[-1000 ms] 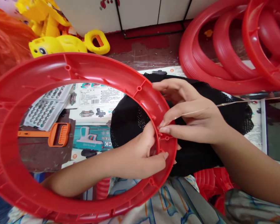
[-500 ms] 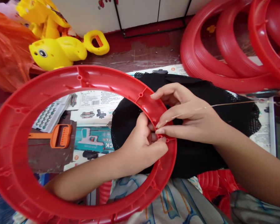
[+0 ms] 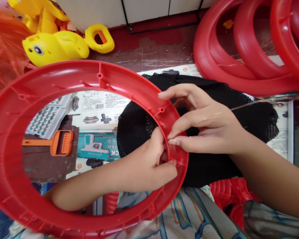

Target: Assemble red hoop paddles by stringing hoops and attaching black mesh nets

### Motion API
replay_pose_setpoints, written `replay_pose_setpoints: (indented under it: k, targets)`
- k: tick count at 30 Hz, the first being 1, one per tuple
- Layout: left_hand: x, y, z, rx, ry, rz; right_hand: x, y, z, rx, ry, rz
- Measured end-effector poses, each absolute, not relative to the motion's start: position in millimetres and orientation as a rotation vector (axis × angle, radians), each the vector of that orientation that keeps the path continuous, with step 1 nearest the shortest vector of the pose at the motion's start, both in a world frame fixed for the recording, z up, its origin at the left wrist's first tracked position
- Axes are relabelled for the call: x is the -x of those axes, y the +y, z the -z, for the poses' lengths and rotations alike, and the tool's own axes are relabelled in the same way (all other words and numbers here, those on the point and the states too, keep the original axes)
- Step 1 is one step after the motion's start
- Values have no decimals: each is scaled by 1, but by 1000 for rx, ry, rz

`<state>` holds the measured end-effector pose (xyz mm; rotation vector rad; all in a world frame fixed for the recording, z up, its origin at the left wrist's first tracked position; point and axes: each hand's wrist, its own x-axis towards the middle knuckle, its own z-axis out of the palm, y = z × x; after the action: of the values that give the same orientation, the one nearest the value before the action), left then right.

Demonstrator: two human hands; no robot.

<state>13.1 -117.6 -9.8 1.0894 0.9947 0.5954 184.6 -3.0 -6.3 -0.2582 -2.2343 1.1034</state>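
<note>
Several stacked red rings behind, black mesh beneath; left hand and right hand fingers pinch the red hoop at its right rim, hoop widest left-to-right

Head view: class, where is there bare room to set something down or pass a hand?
Bare floor between the yellow toy and stacked rings. The red ring leaves a free opening leftward. Crowded: left hand and right hand on its right rim over black mesh.
</note>
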Motion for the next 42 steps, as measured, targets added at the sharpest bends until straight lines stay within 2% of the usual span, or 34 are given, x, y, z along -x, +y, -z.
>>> replay_pose_setpoints:
  k: [10,17,33,42]
  targets:
    - [-16,-118,9,-958,882,-622,-186,1,8,272,-2194,-1238]
    - [-31,-107,13,-783,896,-1067,-185,0,12,359,-2148,-1210]
    - [-18,-118,11,-1080,1045,-498,-186,0,8,283,-2235,-1110]
    - [-24,-114,10,-831,824,-716,-186,-2,12,316,-2210,-1074]
